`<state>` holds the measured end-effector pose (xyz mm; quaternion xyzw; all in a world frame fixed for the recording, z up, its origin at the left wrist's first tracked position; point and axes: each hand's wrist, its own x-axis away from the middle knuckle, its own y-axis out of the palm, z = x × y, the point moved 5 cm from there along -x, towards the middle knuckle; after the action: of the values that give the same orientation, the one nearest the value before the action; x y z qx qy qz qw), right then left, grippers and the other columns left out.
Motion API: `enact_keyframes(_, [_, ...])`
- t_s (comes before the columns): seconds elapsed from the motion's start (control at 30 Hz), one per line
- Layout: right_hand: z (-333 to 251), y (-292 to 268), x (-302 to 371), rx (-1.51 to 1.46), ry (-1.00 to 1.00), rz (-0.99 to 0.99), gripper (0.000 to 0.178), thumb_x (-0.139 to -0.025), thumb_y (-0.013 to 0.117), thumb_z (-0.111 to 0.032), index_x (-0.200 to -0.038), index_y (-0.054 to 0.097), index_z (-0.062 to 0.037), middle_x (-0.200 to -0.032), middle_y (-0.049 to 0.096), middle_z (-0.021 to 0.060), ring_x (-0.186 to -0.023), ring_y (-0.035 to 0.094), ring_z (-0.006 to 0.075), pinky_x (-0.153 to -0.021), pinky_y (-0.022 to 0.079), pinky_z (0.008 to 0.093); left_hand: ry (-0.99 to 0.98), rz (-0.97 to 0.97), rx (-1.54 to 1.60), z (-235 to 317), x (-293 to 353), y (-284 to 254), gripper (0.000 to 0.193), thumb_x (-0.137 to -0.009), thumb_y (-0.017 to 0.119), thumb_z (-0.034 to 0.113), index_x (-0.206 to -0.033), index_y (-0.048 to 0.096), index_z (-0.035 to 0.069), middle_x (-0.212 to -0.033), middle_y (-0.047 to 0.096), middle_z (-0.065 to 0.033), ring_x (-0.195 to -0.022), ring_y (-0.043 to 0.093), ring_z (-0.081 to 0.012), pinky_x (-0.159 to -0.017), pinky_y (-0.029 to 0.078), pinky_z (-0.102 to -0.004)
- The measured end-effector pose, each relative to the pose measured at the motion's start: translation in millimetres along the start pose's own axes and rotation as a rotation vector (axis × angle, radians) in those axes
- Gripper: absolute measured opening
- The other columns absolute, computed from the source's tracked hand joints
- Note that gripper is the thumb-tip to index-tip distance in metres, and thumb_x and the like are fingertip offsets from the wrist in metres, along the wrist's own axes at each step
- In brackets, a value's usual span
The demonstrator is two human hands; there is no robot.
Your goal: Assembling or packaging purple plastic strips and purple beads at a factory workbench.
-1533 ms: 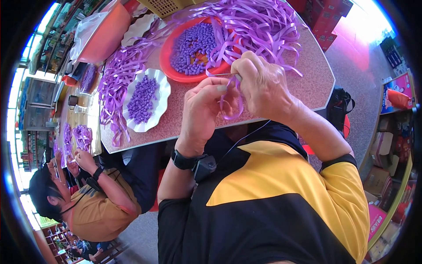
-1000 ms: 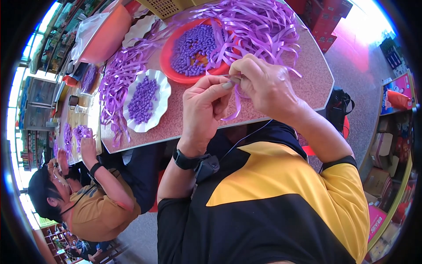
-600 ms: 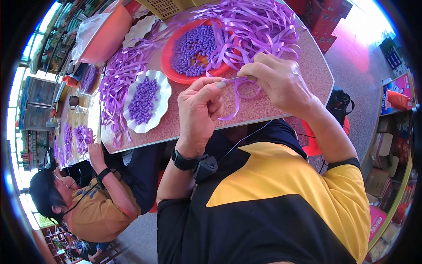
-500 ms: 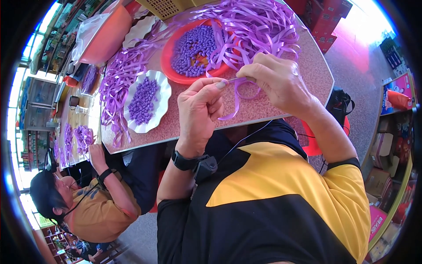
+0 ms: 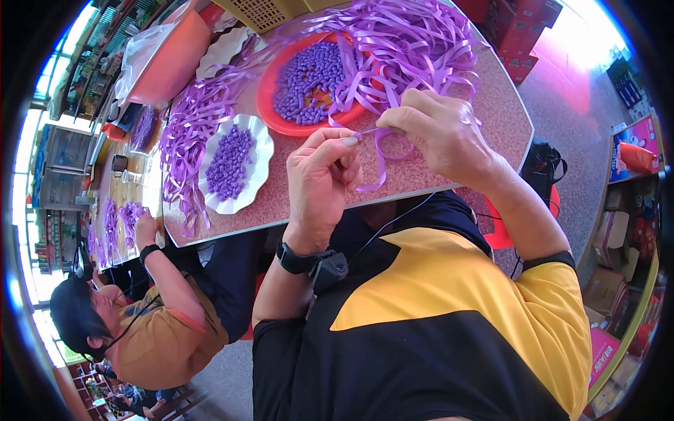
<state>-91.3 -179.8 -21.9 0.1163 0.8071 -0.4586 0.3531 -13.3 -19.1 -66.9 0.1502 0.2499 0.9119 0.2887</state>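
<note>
My left hand (image 5: 319, 172) is closed in a pinch at the table's near edge, thumb and index finger on a purple ribbon (image 5: 382, 168). Just to the right, my right hand (image 5: 442, 130) also pinches the ribbon, and a short thin stretch runs taut between the fingertips. The rest of the ribbon loops down over the tabletop. Any small bead or tool at the fingertips is too small to make out. Beyond my hands lies a round red tray (image 5: 266, 105) of purple beads (image 5: 309, 74). More beads (image 5: 228, 163) fill a white scalloped dish (image 5: 262, 156) to the left.
A big heap of purple ribbons (image 5: 421, 42) covers the far right of the table (image 5: 491, 116); another bunch (image 5: 189, 133) hangs over its left side. A yellow basket (image 5: 263, 12) and an orange basin (image 5: 172, 59) stand behind. A co-worker (image 5: 151, 323) sits to the left handling ribbons.
My left hand has shifted slightly, and the fingertips of my right hand have drawn back a little along the ribbon. The co-worker's near hand has moved up and leftward.
</note>
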Motion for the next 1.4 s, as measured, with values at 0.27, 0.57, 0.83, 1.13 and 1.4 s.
enact_keyframes(0.27, [0.0, 2.2, 1.5, 0.032, -0.075, 0.028, 0.022, -0.078, 0.065, 0.000, -0.100, 0.067, -0.0062, -0.080, 0.054, 0.0086, -0.073, 0.058, 0.0286, -0.062, 0.047, 0.0378, -0.075, -0.055, 0.017, -3.5, 0.6, 4.5, 0.006, -0.092, 0.057, 0.009, -0.090, 0.058, 0.003, -0.068, 0.043, -0.0004, -0.056, 0.041, -0.0109, -0.048, 0.034, -0.0254])
enact_keyframes(0.57, [-0.3, -1.4, 3.6, 0.100, -0.183, 0.071, 0.023, -0.073, 0.065, -0.004, -0.095, 0.068, -0.0054, -0.083, 0.058, 0.0075, -0.078, 0.061, 0.0267, -0.064, 0.051, 0.0371, -0.202, -0.114, 0.096, -8.3, -1.6, -7.4, 0.006, -0.091, 0.060, 0.007, -0.091, 0.061, 0.001, -0.066, 0.039, 0.0029, -0.052, 0.034, -0.0059, -0.043, 0.026, -0.0212])
enact_keyframes(0.83, [-1.5, 0.4, 4.1, 0.157, -0.187, 0.013, 0.025, -0.075, 0.066, -0.007, -0.100, 0.066, -0.0045, -0.087, 0.060, 0.0085, -0.083, 0.062, 0.0276, -0.071, 0.052, 0.0389, -0.122, 0.016, -0.181, -1.2, -1.7, -10.1, 0.010, -0.090, 0.065, 0.009, -0.091, 0.064, -0.001, -0.062, 0.038, 0.0058, -0.050, 0.032, -0.0041, -0.044, 0.026, -0.0200])
enact_keyframes(1.13, [0.0, -4.2, 1.3, 0.330, -0.119, -0.042, 0.021, -0.081, 0.064, -0.008, -0.102, 0.066, -0.0050, -0.090, 0.064, 0.0094, -0.088, 0.062, 0.0275, -0.077, 0.046, 0.0395, -0.093, 0.037, -0.108, -3.5, -0.4, -15.9, 0.009, -0.090, 0.066, 0.008, -0.091, 0.064, -0.001, -0.062, 0.043, 0.0053, -0.049, 0.034, -0.0032, -0.043, 0.026, -0.0199])
enact_keyframes(1.4, [-17.4, 13.8, -4.4, 0.272, -0.133, -0.142, 0.021, -0.081, 0.063, -0.009, -0.102, 0.066, -0.0053, -0.090, 0.066, 0.0095, -0.088, 0.062, 0.0275, -0.079, 0.046, 0.0391, -0.103, 0.032, -0.062, -6.2, 2.9, -12.6, 0.010, -0.091, 0.066, 0.010, -0.089, 0.063, 0.000, -0.062, 0.043, 0.0045, -0.048, 0.034, -0.0044, -0.042, 0.025, -0.0210])
